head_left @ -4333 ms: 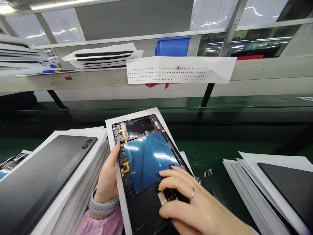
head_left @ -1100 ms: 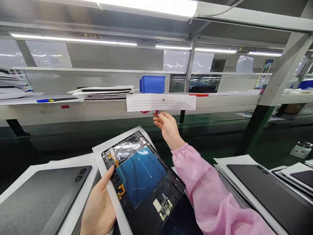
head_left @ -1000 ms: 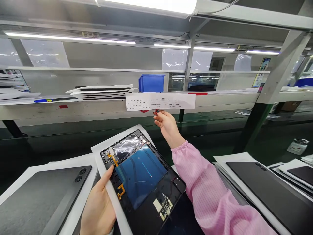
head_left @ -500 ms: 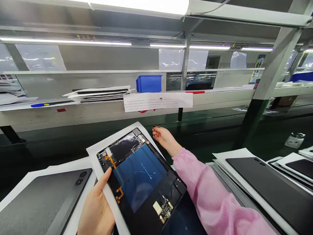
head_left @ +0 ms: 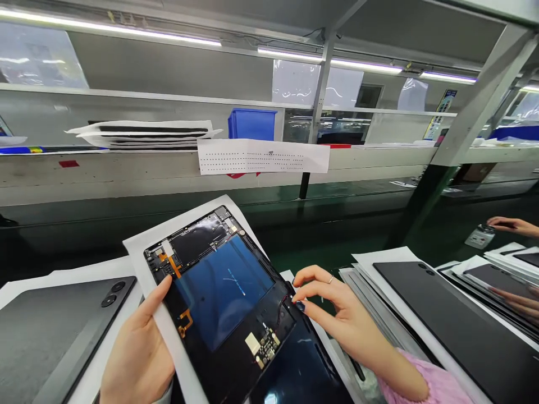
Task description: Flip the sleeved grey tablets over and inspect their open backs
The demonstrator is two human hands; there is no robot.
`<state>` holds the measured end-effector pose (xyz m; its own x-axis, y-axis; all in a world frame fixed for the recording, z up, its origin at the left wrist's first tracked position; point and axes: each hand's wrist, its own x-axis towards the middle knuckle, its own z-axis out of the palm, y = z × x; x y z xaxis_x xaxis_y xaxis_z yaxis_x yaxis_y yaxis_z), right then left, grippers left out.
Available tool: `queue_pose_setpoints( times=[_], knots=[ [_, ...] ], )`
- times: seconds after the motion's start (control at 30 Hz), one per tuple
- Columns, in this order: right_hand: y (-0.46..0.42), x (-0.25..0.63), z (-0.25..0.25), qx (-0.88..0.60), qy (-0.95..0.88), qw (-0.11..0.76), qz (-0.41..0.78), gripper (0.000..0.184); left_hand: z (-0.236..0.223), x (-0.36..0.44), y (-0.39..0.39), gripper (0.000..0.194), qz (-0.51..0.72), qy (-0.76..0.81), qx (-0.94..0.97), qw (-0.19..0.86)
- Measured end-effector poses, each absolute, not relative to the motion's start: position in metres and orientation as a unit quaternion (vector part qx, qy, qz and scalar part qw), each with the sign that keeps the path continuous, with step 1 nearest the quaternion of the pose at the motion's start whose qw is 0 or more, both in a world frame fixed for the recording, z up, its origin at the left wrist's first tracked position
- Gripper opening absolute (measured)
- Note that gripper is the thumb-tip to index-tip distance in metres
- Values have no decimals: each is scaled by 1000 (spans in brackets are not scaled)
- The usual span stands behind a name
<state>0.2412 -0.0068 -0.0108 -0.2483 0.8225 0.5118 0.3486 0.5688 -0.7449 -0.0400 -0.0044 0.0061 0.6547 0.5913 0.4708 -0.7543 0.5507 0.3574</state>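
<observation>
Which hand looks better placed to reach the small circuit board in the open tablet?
Probably the right hand: it is free, with fingertips at the tablet's edge near the board, while the left hand holds the tablet and its white sheet.

Tablet [head_left: 223, 303] is sitting coverless, innards up, on white paper sheet [head_left: 174, 353], tilted in L hand [head_left: 137, 353]: black frame [head_left: 229, 345], blue panel [head_left: 219, 280], orange flex cables [head_left: 184, 321], small PCB [head_left: 264, 347] all showing.
</observation>
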Motion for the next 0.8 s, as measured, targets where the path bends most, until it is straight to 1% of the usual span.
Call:
queue_pose_setpoints(
  times=[0.17,0.27,0.37,0.43,0.5,0.53,0.63,0.7,0.73,0.8],
  knots=[
    [-5,240,-24,-348,-779,498,155,23,0,-44,-5,62,384,-142,250,877],
    [-5,239,-26,-326,-792,507,100,25,-1,-45,-5,65,384,-157,252,874],
    [-7,238,-30,-327,-782,522,91,26,-1,-44,-5,66,369,-161,264,876],
    [-8,237,-32,-342,-765,535,106,27,-4,-44,-6,66,383,-158,259,872],
    [-9,234,-34,-370,-736,548,145,33,-8,-47,-6,68,411,-142,257,863],
    [-9,233,-33,-387,-716,553,181,39,-10,-48,-6,68,423,-130,261,858],
    [-5,231,-28,-425,-639,532,358,59,-12,-48,-6,63,444,-106,291,841],
    [0,230,-24,-420,-598,497,468,59,-9,-44,-7,60,464,-80,320,822],
    [3,229,-23,-413,-589,487,496,55,-7,-41,-8,59,487,-67,337,803],
    [9,226,-21,-400,-595,490,497,47,-4,-37,-8,59,547,-36,359,755]
  ],
)
